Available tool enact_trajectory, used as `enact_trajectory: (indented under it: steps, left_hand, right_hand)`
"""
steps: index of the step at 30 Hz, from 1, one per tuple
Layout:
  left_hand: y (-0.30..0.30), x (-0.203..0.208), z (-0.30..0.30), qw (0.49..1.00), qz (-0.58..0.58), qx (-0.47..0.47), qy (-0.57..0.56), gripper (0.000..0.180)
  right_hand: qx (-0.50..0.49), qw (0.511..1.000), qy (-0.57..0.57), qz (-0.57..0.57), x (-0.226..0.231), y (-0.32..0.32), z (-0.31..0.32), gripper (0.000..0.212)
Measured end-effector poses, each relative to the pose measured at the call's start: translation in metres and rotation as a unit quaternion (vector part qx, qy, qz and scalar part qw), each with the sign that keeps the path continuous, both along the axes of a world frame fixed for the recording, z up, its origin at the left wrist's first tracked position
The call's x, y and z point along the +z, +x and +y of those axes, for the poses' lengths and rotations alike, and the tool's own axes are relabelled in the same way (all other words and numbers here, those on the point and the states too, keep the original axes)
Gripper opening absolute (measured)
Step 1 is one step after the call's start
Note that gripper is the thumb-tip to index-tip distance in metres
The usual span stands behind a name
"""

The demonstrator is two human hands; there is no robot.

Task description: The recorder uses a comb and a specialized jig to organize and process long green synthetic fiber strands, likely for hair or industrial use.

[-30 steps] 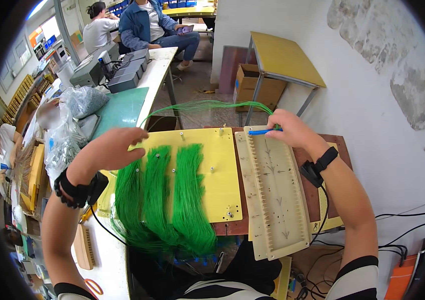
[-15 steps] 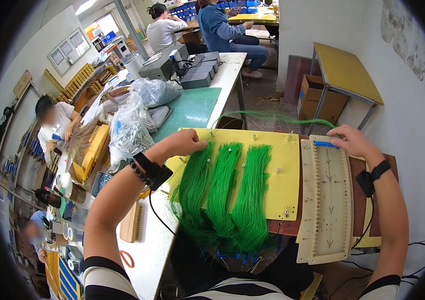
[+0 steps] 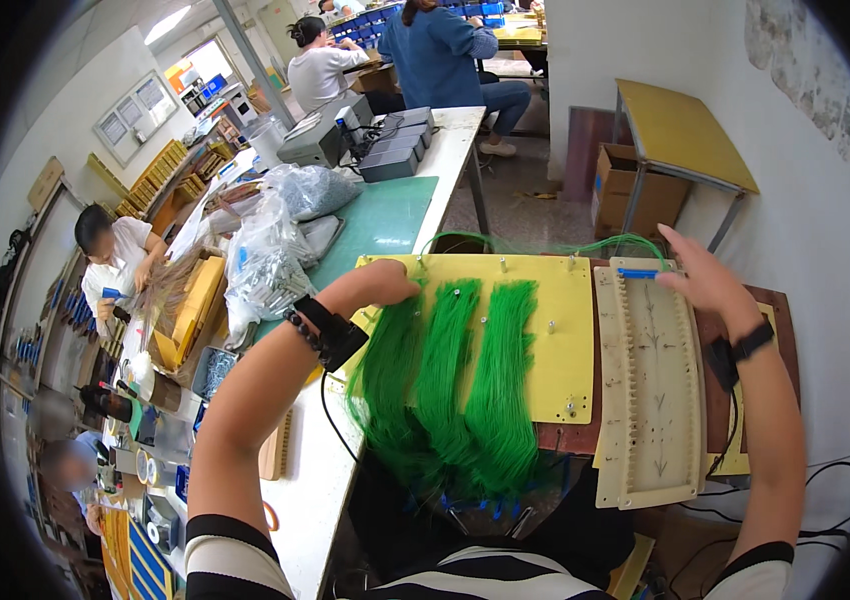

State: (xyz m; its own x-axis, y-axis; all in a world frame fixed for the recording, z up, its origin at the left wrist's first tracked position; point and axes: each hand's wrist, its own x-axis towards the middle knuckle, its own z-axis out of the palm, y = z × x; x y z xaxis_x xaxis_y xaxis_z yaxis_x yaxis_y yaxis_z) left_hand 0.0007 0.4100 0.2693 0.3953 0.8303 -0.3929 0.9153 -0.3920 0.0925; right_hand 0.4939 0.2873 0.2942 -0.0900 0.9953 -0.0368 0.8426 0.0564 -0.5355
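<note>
My left hand is closed at the top of the leftmost green wire bundle, its fingertips partly hidden. Two more green wire bundles, a middle one and a right one, lie beside it on a yellow board with small metal posts, their loose ends hanging over the near edge. A few long green wires run behind the board towards my right hand. That hand has its fingers spread, beside a blue strip at the far end of a cream slotted board.
A white table at left holds a green mat, bags of metal parts, grey boxes and a wooden block. A yellow-topped table with a cardboard box stands far right. Other people sit working at left and behind.
My right hand has opened its fingers from the end of the green wires by the blue strip. The wires have sagged lower behind the board. My left hand stays at the leftmost bundle.
</note>
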Motion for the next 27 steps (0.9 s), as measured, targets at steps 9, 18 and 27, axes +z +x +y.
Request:
enact_trajectory:
  steps: [9, 18, 27]
  left_hand:
    - [-0.02, -0.001, -0.064, 0.959, -0.16, 0.04, 0.229, 0.036]
    - [-0.023, 0.006, -0.134, 0.959, -0.163, 0.121, 0.199, 0.033]
    - [-0.05, 0.054, -0.255, 0.865, -0.425, 0.216, -0.155, 0.064]
  right_hand:
    - [-0.016, 0.999, 0.036, -0.018, 0.013, -0.101, -0.278, 0.067]
    - [-0.065, 0.966, 0.242, -0.058, -0.05, -0.136, -0.285, 0.046]
    - [-0.071, 0.957, 0.275, 0.062, -0.03, -0.186, -0.32, 0.036]
